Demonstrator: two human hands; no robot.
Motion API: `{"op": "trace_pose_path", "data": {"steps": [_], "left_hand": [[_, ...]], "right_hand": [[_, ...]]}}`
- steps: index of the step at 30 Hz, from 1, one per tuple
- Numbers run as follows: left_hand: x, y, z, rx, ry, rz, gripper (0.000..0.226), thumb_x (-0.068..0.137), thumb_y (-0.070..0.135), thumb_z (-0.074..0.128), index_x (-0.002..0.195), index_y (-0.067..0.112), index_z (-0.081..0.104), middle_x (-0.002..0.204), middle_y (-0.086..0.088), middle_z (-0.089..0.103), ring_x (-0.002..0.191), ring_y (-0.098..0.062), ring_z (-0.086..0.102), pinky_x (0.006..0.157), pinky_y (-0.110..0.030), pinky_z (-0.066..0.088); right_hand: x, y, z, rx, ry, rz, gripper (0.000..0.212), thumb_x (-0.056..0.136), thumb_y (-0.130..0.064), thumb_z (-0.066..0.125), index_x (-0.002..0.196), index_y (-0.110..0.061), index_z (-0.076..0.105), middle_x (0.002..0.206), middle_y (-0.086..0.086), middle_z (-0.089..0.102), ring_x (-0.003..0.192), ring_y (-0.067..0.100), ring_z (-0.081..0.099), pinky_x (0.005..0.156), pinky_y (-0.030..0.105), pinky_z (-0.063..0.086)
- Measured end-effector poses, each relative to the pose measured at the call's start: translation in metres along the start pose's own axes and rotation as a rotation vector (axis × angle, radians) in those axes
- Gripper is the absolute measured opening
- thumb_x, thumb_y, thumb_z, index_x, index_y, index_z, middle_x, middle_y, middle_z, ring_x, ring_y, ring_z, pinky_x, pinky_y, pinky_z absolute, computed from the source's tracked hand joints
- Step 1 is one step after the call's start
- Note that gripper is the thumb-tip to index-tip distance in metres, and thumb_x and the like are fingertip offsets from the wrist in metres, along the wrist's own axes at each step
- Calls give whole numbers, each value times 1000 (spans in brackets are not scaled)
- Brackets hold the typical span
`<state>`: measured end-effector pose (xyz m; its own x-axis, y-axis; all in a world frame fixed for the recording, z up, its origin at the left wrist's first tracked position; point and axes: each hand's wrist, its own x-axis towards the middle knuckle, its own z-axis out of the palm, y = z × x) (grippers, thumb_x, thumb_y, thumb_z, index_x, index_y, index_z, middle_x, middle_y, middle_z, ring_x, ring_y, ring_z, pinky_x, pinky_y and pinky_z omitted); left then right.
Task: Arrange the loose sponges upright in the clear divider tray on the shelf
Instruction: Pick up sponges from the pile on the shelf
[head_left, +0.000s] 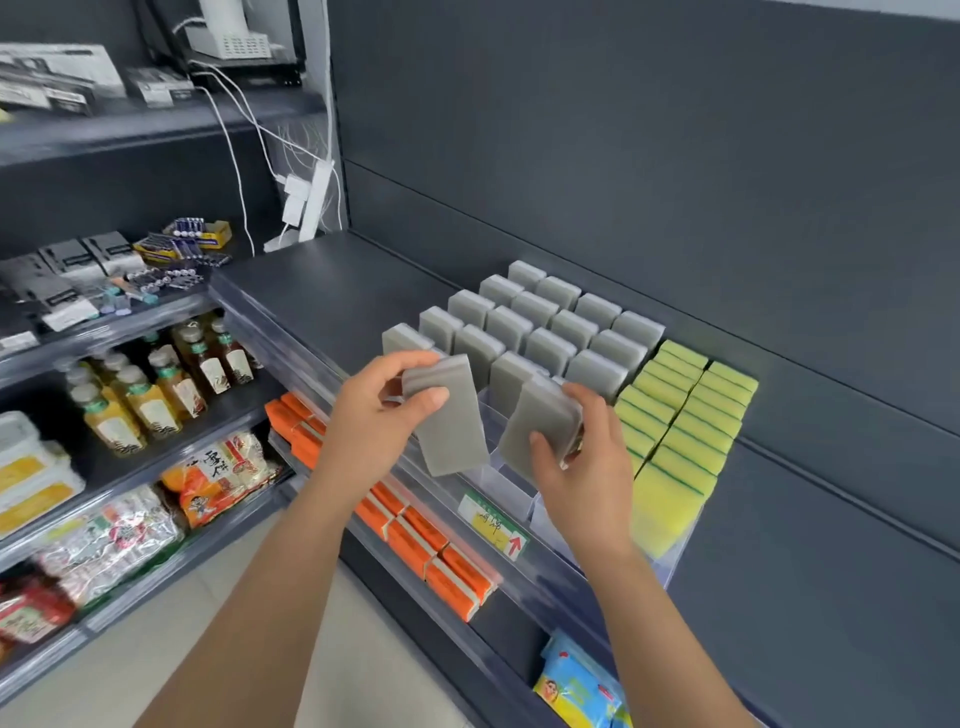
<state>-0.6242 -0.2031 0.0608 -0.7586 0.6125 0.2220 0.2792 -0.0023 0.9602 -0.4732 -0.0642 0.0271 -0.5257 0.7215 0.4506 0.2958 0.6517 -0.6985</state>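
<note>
The clear divider tray (506, 483) sits on the dark shelf (311, 291), against the back panel. Most of its lanes are filled with standing grey sponges (540, 312), upright in neat rows that run from the back toward the front. To their right, two lanes hold yellow sponges (680, 421) with green edges, packed tight right up to the front wall. The front compartments of the grey lanes look bare, though the see-through plastic makes the dividers hard to trace.

The left hand (384, 410) has its grip clamped on the first loose sponge (454, 436), thumb across the face and fingers curled over the top end. It hangs tilted above the front left corner of the tray. The right hand (576, 467) grips the second loose sponge (535, 415), thumb on the near face and fingers wrapped behind. This one leans over the front compartments; its lower end is hidden by the hand, so I cannot tell whether it touches the tray.

A price label (493, 525) with a red arrow is on the shelf edge; its writing is too small to read. Below it are orange sponges (415, 519), partly covered by the left forearm. A blue packet (582, 686) is cut off at the bottom edge.
</note>
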Motion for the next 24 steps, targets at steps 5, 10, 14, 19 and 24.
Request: {"op": "trace_pose_path", "data": {"steps": [5, 10, 14, 19, 24], "left_hand": [[10, -1, 3, 6, -75, 29, 33, 84, 18, 69, 110, 37, 63, 112, 4, 63, 104, -18, 59, 89, -45, 52], [31, -6, 1, 18, -160, 84, 38, 83, 18, 69, 105, 47, 61, 112, 7, 63, 102, -14, 60, 84, -38, 55], [55, -10, -5, 17, -297, 133, 39, 84, 19, 69, 107, 48, 59, 108, 21, 57, 105, -10, 57, 85, -33, 54], [75, -14, -8, 38, -484, 231, 43, 83, 18, 68, 103, 55, 56, 109, 24, 56, 99, 0, 55, 81, -20, 49], [85, -14, -5, 136, -606, 345, 37, 84, 20, 67, 112, 43, 57, 113, 21, 53, 97, 5, 51, 79, -13, 47]], "right_hand": [[-1, 2, 4, 2, -1, 17, 49, 84, -18, 67, 127, -22, 45, 120, -3, 50, 91, 17, 57, 70, 38, 56], [0, 4, 11, -80, -5, 47, 48, 82, -19, 66, 125, -23, 45, 116, -3, 52, 84, 16, 56, 59, 25, 50], [1, -2, 23, -163, 49, 130, 50, 76, -18, 67, 121, -25, 46, 112, -6, 51, 79, 15, 53, 54, 17, 39], [-5, -10, 36, -262, 128, 222, 49, 72, -14, 68, 116, -26, 49, 108, -9, 48, 75, 14, 50, 54, 16, 35], [-11, -20, 41, -344, 183, 265, 50, 71, -7, 69, 115, -24, 54, 113, -4, 48, 76, 15, 50, 58, 28, 44]]}}
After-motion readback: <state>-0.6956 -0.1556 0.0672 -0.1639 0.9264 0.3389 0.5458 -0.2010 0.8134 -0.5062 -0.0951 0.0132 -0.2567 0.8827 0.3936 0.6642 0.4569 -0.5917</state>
